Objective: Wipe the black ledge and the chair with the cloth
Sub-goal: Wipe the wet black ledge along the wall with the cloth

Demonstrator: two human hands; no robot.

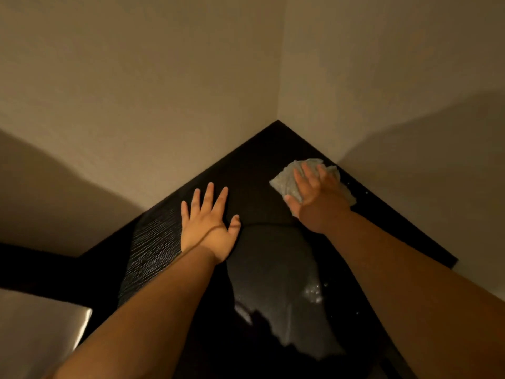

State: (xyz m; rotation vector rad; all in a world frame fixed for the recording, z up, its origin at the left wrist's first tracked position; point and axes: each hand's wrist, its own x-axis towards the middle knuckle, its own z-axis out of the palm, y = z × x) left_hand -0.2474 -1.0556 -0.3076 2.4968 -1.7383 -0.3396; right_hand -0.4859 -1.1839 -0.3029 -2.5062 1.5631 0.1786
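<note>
The black ledge fills a wall corner, its far tip pointing away from me. A crumpled pale grey cloth lies on its right part near the right wall. My right hand presses flat on the cloth, fingers spread over it. My left hand rests flat on the ledge to the left, fingers apart, holding nothing. Below the hands a dark rounded glossy chair back shows between my forearms.
Two beige walls meet at the corner behind the ledge. A black band runs along the left wall. A pale silvery surface sits at the lower left. Small white specks lie on the glossy dark surface.
</note>
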